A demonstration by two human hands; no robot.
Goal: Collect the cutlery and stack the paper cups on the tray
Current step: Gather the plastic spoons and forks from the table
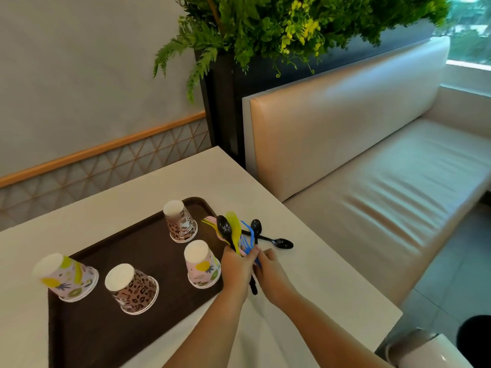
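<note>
Several paper cups stand upside down on a dark brown tray (106, 328): a fruit-print cup (66, 277) at the left, a leopard-print cup (131, 288) beside it, another fruit-print cup (202, 264) at the tray's right edge, and a leopard-print cup (180, 221) behind that. My left hand (236, 269) grips a bundle of plastic cutlery (233, 231) with black spoons, yellow and blue forks fanned upward. My right hand (271, 272) pinches the bundle's handles from the right. One black spoon (281, 243) lies on the white table (305, 282).
A beige padded bench (372, 166) runs along the table's right side. A dark planter (223, 107) with green foliage stands behind the table's far corner. The table's right edge drops off near my right forearm.
</note>
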